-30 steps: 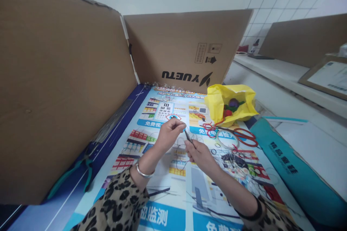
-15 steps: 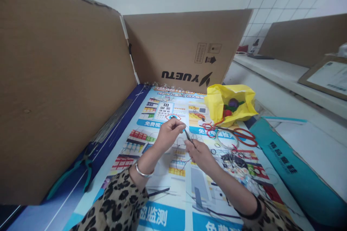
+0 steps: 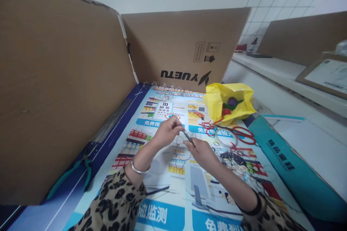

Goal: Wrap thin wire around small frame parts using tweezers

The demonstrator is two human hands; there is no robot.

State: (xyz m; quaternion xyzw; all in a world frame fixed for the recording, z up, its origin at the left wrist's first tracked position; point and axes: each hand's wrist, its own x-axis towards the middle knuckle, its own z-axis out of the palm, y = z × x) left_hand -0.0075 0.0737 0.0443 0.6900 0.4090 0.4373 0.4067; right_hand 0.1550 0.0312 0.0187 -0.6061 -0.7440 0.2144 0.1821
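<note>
My left hand (image 3: 166, 132) is raised over the printed poster (image 3: 162, 187), its fingertips pinched on something too small to name, with thin wire looping beneath. My right hand (image 3: 199, 150) is closed round a slim dark tool (image 3: 188, 138) whose tip points up-left toward the left fingertips. Both hands nearly touch. A silver bangle (image 3: 137, 169) circles my left wrist, and both sleeves are leopard print.
Cardboard walls (image 3: 54, 90) stand at the left and back. A yellow bag (image 3: 217, 101) holding red and purple pieces sits at the back right, with red-handled scissors (image 3: 244, 133), a ring (image 3: 226, 138) and wire tangles (image 3: 238, 162) beside it. Teal-handled pliers (image 3: 78, 169) lie left. A teal folder (image 3: 292, 173) lies right.
Both hands have sunk slightly and stay pinched together on the wire and tool. The view shifted a little, so everything sits slightly lower and further left.
</note>
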